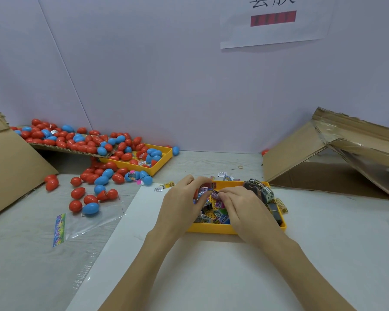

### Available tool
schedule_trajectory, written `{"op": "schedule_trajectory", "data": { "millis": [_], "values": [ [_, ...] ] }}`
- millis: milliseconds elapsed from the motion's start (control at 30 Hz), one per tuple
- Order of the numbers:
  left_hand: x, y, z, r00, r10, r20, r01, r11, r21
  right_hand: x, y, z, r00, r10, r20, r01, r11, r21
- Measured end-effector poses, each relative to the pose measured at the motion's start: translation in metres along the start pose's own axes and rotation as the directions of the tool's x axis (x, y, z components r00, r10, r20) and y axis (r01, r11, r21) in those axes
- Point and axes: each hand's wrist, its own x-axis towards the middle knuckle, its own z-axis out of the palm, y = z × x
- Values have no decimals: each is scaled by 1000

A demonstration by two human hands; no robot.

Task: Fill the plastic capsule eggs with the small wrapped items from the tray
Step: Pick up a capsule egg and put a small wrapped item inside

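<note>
- Pale walls close off the far side of a light counter (pixel 211 277); a paper sign (pixel 274 21) hangs on the far wall.
- Far left: red and blue eggs (pixel 92 176) spill from a cardboard flap (pixel 14 167) and a yellow bin (pixel 160 162) onto the counter.
- Centre: the left hand (pixel 180 203) curls at the near tray's (pixel 211 230) left edge; whether it holds anything, I cannot tell.
- Right hand (pixel 238 203) pinches a small wrapped item (pixel 215 194) over the tray.
- Risk, as I judge: the slippery wrapper may drop back, or a wrist may nudge the heaped tray and scatter items.
- Right: a tipped cardboard box (pixel 323 167) hems that side; open counter lies near.
</note>
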Motion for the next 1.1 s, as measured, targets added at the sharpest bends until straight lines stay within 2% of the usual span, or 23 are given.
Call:
{"op": "schedule_trajectory", "data": {
  "millis": [100,233,333,433,533,700,867,967,1033,1100],
  "values": [
    [1,2,-1,1000,6,9,-6,999,32,0,-5,-4,995,-86,-49,86,996,3],
    [0,0,-2,998,38,-41,-37,999,29,1,-6,-6,997,-79,-17,80,994,71],
    [1,-1,-3,994,53,-96,-53,999,2,1,-7,-9,998,53,-45,-37,956,292],
    [1,-1,-3,984,92,-153,-99,994,-36,4,-6,-12,964,226,-139,-139,877,460],
    [1,0,-2,961,204,-187,-209,978,-6,6,-4,-13,942,333,-38,-243,757,606],
    [1,1,2,894,415,-170,-392,907,151,7,-4,-14,930,343,128,-331,638,695],
    [2,-1,4,851,499,-164,-472,863,178,5,2,-14,934,322,157,-348,709,613],
    [0,1,3,910,410,-59,-409,912,33,5,3,-12,919,383,97,-357,700,619],
    [-2,4,1,967,249,44,-236,952,-192,6,4,-12,904,427,-8,-335,722,606],
    [-3,7,0,985,73,156,-1,908,-419,6,4,-14,897,435,-76,-319,757,570]
  ]
}}
